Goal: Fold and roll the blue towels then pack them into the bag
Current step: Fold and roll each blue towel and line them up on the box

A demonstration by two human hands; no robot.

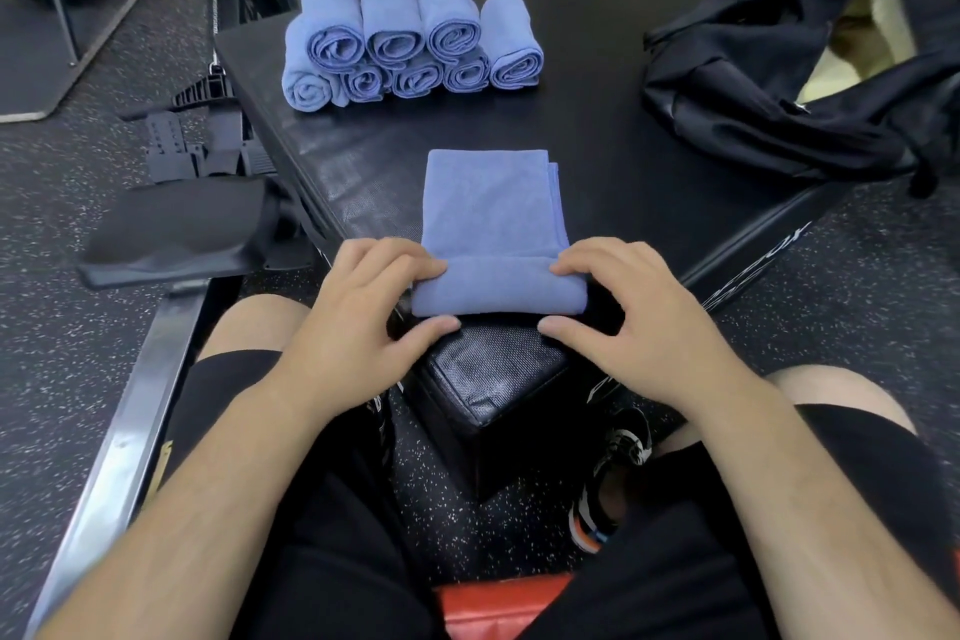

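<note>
Both hands — left [363, 307] and right [618, 307] — pinch the rolled near end of the towel [491, 208] on the pad [597, 120], so keep the roll tight and its edges square — I'd guess.

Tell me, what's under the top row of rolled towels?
More rolled towels: the top row rests on a lower row, whose spiral ends peek out in front. Those sit on the black box. How far back the lower towels go is hidden by the top ones.

Bag [789, 83] blurred & cut off at right edge; lower rolled towels [415, 78] partly hidden.
</note>
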